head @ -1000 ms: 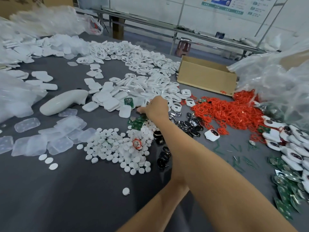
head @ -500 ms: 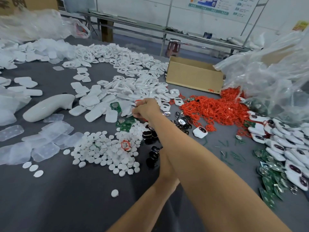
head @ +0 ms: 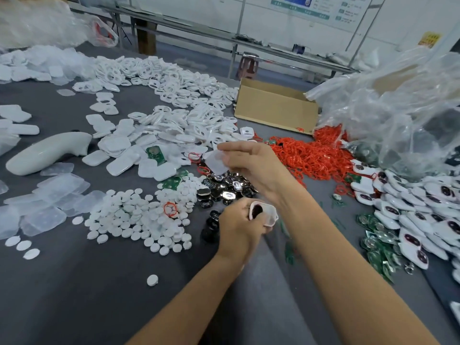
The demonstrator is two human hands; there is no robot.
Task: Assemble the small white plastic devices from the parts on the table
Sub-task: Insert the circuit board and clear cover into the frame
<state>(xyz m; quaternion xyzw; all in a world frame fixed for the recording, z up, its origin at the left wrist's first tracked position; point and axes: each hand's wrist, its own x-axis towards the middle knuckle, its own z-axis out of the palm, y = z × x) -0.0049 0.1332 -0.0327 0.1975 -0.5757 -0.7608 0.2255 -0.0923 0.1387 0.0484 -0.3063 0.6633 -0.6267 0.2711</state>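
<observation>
Right hand (head: 251,165): fingers curled, pinching a thin white cover plate (head: 216,162) at its edge, the plate held clear of the table (head: 74,295). Left hand (head: 239,227): fingers wrapped round a white shell (head: 270,216), open side up, with a dark oval insert (head: 256,209) seated in it. The shell sits at 5 o'clock from the cover plate, near it but not touching. Judged step: one unit is part-built and the cover is about to be fitted. The next move calls for bringing the plate over the shell, matching the outlines, then pressing until the edges meet all round; whether a circuit board or ring is already inside cannot be told. Supply positions, read from the left hand: white discs (head: 139,220) at 9 o'clock, dark oval badges (head: 224,185) at 12 o'clock, red rings (head: 308,155) at 2 o'clock, green circuit boards (head: 380,247) and assembled units (head: 423,202) at 3 o'clock, the heap of white shells (head: 174,125) at 11 o'clock
</observation>
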